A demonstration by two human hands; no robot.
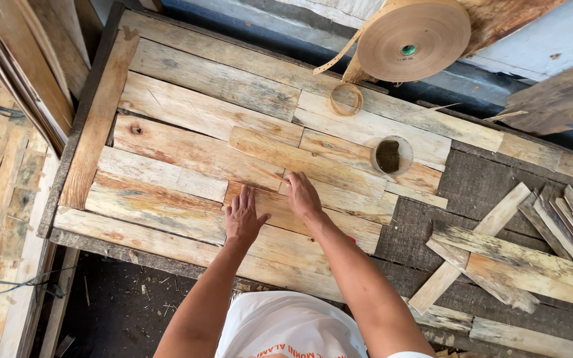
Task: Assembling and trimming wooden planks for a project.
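Thin veneer sheets (187, 149) lie side by side and overlapping on a dark workbench (479, 182). My left hand (243, 215) rests flat, fingers spread, on a brownish veneer piece (270, 207) near the bench's front edge. My right hand (302, 193) presses flat on the same piece just to the right, fingers pointing away from me. Neither hand holds anything.
A big roll of brown paper tape (412, 38) hangs at the back, a loose tape loop (346, 99) below it. A small round cup (391, 156) stands right of my hands. Loose veneer strips (518, 255) pile at right. Boards (18, 63) lean at left.
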